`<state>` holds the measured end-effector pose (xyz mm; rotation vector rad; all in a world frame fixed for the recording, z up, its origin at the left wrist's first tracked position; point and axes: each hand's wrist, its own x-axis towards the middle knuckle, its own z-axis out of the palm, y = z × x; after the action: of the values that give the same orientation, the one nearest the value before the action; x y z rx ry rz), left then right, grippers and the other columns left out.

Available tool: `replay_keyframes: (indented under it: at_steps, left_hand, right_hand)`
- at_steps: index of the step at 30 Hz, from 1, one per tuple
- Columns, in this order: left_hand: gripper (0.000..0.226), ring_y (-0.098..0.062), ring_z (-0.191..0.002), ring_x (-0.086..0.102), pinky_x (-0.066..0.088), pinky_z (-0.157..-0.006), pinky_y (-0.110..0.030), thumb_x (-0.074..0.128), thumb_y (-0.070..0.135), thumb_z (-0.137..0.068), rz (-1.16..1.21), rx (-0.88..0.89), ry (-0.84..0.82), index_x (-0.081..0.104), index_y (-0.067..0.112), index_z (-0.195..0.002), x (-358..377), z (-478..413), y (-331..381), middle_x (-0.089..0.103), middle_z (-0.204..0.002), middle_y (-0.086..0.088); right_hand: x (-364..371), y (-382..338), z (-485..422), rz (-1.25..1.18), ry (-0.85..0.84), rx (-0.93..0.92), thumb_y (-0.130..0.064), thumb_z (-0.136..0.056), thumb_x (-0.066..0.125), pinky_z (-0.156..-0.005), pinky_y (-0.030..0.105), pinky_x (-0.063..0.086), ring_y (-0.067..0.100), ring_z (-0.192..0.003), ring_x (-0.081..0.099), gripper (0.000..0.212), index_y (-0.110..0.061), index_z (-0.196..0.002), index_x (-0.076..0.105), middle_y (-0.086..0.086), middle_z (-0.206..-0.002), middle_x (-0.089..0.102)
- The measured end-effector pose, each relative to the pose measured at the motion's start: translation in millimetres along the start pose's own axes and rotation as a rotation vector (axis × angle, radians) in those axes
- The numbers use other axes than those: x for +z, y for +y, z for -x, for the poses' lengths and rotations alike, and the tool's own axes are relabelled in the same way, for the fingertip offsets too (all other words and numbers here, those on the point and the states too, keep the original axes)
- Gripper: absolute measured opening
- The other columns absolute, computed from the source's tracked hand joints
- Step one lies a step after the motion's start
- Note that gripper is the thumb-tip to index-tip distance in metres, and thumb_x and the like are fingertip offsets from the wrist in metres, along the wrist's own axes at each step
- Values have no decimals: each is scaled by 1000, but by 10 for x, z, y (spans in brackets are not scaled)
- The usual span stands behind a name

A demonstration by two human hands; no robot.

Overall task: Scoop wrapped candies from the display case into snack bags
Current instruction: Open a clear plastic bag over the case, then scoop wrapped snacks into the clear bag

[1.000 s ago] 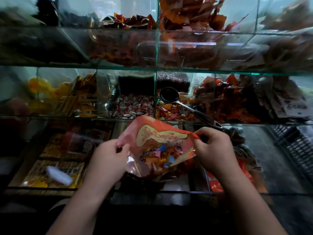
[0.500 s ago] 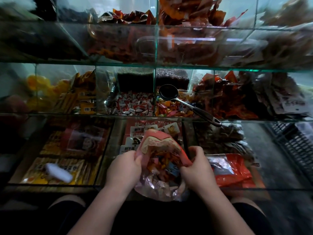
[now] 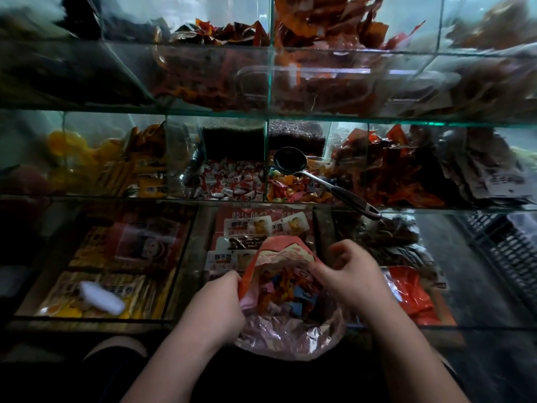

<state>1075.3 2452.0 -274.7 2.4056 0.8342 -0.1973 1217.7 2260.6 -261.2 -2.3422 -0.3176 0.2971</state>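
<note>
A pink and clear snack bag sits low in the middle, mouth up, with colourful wrapped candies inside. My left hand grips the bag's left rim. My right hand pinches the right rim with curled fingers. A black metal scoop lies on the mixed candies in a middle-shelf compartment of the glass display case; its handle sticks out toward the right. Neither hand touches the scoop.
A compartment of red and white candies lies left of the scoop. Yellow packets and a white object fill the lower left bin. Red packets lie right of the bag. A dark crate stands at far right.
The bag came down from in front of the middle shelf to below the lower bins. Both hands drew closer together at its mouth.
</note>
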Motion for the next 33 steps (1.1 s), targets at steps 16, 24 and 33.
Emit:
replay_keyframes:
  at_steps: [16, 24, 33]
  left_hand:
    - [44, -6, -65, 56, 36, -51, -19, 76, 32, -83, 357, 12, 228, 47, 46, -113, -35, -96, 245, 53, -75, 11]
    - [31, -9, -60, 56, 40, -49, -23, 76, 33, -84, 430, -3, 279, 55, 45, -103, -1, -131, 179, 53, -72, 6]
    - [30, -9, -48, 53, 37, -41, -23, 64, 46, -94, 1086, 90, 87, 75, 19, -91, -470, -398, 857, 67, -69, 5]
  right_hand:
    - [-143, -598, -854, -691, 442, -147, -39, -79, 84, -59, 4, 48, -12, -75, 66, 34, -28, -105, 65, -15, -89, 67]
    - [123, -1086, -1217, -665, 262, -44, -52, -88, 69, -91, 48, 60, 26, -107, 70, 40, -27, -120, 68, 0, -116, 72]
    - [-179, -832, -67, -411, 596, -641, -14, -89, 67, -75, 37, 59, 14, -84, 73, 16, -7, -100, 77, 1, -91, 76]
